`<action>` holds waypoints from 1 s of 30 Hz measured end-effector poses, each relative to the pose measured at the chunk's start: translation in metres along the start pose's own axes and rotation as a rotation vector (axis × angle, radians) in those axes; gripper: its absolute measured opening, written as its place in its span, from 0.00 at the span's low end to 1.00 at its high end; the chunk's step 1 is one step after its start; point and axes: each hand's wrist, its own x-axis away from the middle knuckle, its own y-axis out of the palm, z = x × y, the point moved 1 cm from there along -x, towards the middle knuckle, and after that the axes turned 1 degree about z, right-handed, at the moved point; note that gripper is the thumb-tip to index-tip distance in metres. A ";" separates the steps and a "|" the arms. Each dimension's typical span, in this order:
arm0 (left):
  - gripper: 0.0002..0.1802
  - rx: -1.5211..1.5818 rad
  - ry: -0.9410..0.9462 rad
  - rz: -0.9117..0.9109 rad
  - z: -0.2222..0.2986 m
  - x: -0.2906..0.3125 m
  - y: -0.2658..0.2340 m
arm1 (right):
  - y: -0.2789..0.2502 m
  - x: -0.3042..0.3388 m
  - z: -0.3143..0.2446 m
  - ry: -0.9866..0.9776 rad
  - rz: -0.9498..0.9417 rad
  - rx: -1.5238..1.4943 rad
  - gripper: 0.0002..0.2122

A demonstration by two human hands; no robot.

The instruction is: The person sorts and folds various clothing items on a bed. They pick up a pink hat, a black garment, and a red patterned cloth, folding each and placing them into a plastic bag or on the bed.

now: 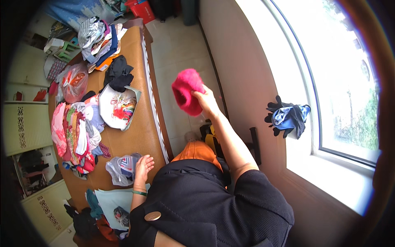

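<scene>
Clamped on the right-hand edge of a fuzzy pink cap [186, 90], the right hand [207, 103] holds it with thumb and fingers together. The cap extends leftward from the fingertips, its hollow side turned partly to the lower left, and it is held up over the tiled floor [168, 51] between the bed [142, 111] and the wall [242, 53]. The left hand [144, 166], well apart from the cap, has its fingers extended, palm bared, just beside a clear plastic bag [119, 172]; whether it touches the bag I cannot tell. Farther up the bed's woven brown surface stands a white many-sided box [108, 117] with colourful cords in it, black cloth [117, 72] against its upper rim. Left of the box lies a mixed clothes heap [78, 136]. Across the room, blue-and-black gloves [290, 117] rest by the window [345, 82].
</scene>
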 end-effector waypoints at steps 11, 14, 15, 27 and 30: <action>0.17 -0.237 0.120 -0.148 -0.002 -0.020 0.022 | -0.003 0.002 -0.016 -0.018 0.008 0.523 0.16; 0.17 -0.226 0.128 -0.102 -0.013 -0.023 0.009 | 0.007 -0.011 0.032 -0.013 -0.077 0.480 0.13; 0.17 -0.220 0.120 -0.083 -0.019 -0.023 0.000 | 0.015 -0.016 0.044 0.026 -0.089 0.443 0.13; 0.15 0.138 0.011 0.149 -0.124 0.005 -0.104 | 0.273 -0.164 0.030 -0.391 -0.514 0.275 0.16; 0.14 0.236 0.086 0.243 -0.115 0.021 -0.113 | 0.357 -0.160 0.024 -0.572 -0.326 0.342 0.13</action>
